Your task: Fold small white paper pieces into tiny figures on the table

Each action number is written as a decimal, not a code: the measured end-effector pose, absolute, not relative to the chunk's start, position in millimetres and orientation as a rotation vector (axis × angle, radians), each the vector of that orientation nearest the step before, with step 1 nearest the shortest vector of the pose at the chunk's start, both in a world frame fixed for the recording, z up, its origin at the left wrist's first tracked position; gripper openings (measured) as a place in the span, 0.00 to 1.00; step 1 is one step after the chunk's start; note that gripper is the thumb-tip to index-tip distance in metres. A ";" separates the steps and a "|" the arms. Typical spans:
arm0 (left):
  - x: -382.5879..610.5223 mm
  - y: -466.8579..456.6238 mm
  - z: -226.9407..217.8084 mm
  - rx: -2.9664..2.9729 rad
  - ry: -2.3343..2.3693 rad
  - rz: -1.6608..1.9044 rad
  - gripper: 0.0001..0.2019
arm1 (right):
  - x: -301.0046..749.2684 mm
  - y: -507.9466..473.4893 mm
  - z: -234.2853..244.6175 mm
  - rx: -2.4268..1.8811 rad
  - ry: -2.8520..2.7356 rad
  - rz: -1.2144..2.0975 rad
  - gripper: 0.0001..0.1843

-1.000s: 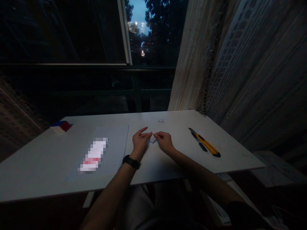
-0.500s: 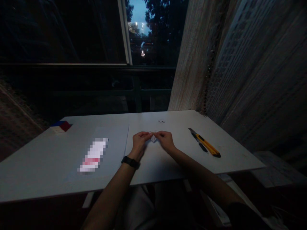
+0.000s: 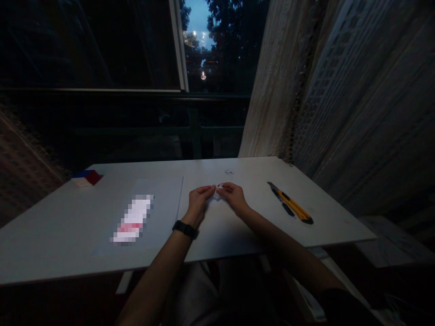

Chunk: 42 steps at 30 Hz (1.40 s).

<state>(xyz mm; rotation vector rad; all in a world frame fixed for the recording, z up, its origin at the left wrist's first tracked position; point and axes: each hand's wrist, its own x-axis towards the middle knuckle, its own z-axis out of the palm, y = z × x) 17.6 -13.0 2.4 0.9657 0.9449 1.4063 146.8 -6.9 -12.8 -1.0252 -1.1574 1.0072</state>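
Note:
Between my two hands, just above the white table (image 3: pixel 238 240), is a small folded piece of white paper (image 3: pixel 216 195). My left hand (image 3: pixel 200 201), with a dark watch (image 3: pixel 185 229) on its wrist, pinches the paper's left side between thumb and fingers. On the other side my right hand (image 3: pixel 234 198) is closed on the paper too, its fingertips near the top edge. The fingers cover much of the paper, so its full shape is hidden.
White sheets (image 3: pixel 166 199) lie at the left with a bright blurred-out rectangle (image 3: pixel 134 219) on them. A colored cube (image 3: pixel 86 178) sits at the far left. Right of my hands lie a yellow cutter (image 3: pixel 297 208) and a dark pen (image 3: pixel 285 206). A small paper scrap (image 3: pixel 229 171) lies behind.
My right hand has shifted slightly up, its fingers moving over the paper's top edge. The paper has turned a little; my left hand stays nearly in place.

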 end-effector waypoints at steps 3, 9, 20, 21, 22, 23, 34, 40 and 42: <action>18.1 -12.7 2.4 0.993 0.982 1.396 0.16 | 147.9 -8.1 -9.7 -1.029 -1.132 1.041 0.20; 18.2 -13.5 4.1 1.070 1.032 1.442 0.14 | 149.6 -12.0 -3.6 -0.988 -1.097 1.205 0.20; 17.9 -13.2 4.7 1.100 1.090 1.419 0.14 | 152.4 -10.1 -6.8 -1.070 -1.206 1.132 0.18; 18.2 -13.4 4.7 1.112 1.097 1.414 0.14 | 152.5 -9.9 -6.8 -1.072 -1.197 1.136 0.18; 18.6 -13.7 4.8 1.121 1.104 1.415 0.14 | 152.5 -9.7 -6.7 -1.067 -1.185 1.140 0.18; 19.0 -14.1 4.9 1.129 1.109 1.418 0.15 | 152.6 -9.6 -6.5 -1.060 -1.172 1.141 0.18; 19.2 -14.5 2.1 1.262 1.139 1.367 0.18 | 158.2 -11.9 -1.1 -1.083 -1.161 1.177 0.16; 16.2 -9.2 -4.7 1.390 1.171 1.392 0.16 | 159.6 -10.8 -1.9 -1.048 -1.191 1.262 0.16; 15.6 -8.5 -6.1 1.417 1.200 1.392 0.16 | 158.3 -10.6 -2.5 -1.042 -1.152 1.269 0.17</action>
